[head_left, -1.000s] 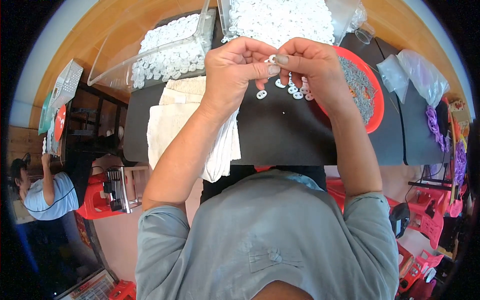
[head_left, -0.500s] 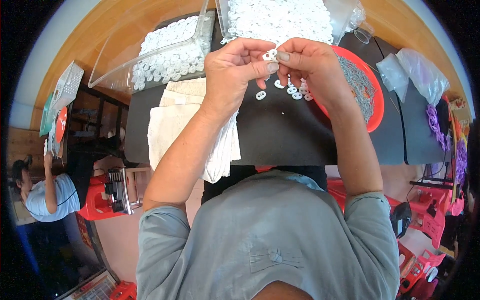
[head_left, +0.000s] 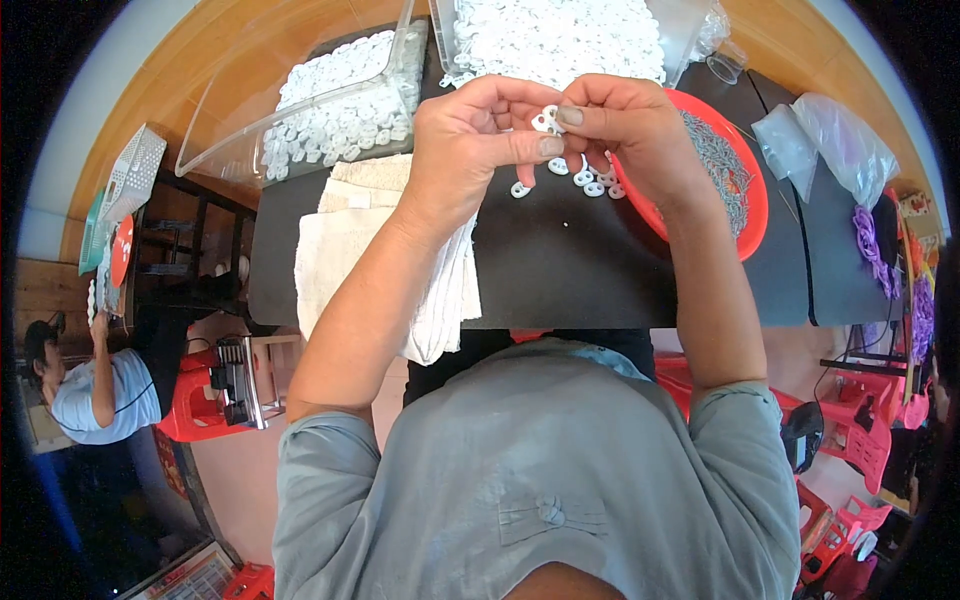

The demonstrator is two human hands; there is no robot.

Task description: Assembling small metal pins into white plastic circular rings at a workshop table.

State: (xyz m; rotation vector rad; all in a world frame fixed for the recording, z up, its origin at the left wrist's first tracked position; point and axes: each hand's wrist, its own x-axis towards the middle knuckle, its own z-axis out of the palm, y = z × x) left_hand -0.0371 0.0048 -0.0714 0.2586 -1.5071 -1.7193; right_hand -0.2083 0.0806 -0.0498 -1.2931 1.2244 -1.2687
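My left hand (head_left: 458,145) pinches a small white two-hole plastic piece (head_left: 545,121) between thumb and fingers, above the dark table (head_left: 570,285). Against its right side press the thumb and fingers of my right hand (head_left: 640,135), also closed on it. Whether a smaller part sits between my fingertips is hidden. Several loose white two-hole pieces (head_left: 583,179) lie on the table just below my hands. Partly behind my right wrist stands a round red tray (head_left: 757,195) holding many small grey slender parts (head_left: 735,185).
Clear bins full of white pieces stand at the back left (head_left: 335,95) and back middle (head_left: 550,40). A folded cream cloth (head_left: 340,250) lies by my left forearm. Plastic bags (head_left: 845,150) rest at the right. Far left, another person (head_left: 105,395) works at a separate table.
The white piece has turned a little in my fingertips and shifted slightly right. My left fingers reach further across toward my right hand. Both forearms are nearly still.
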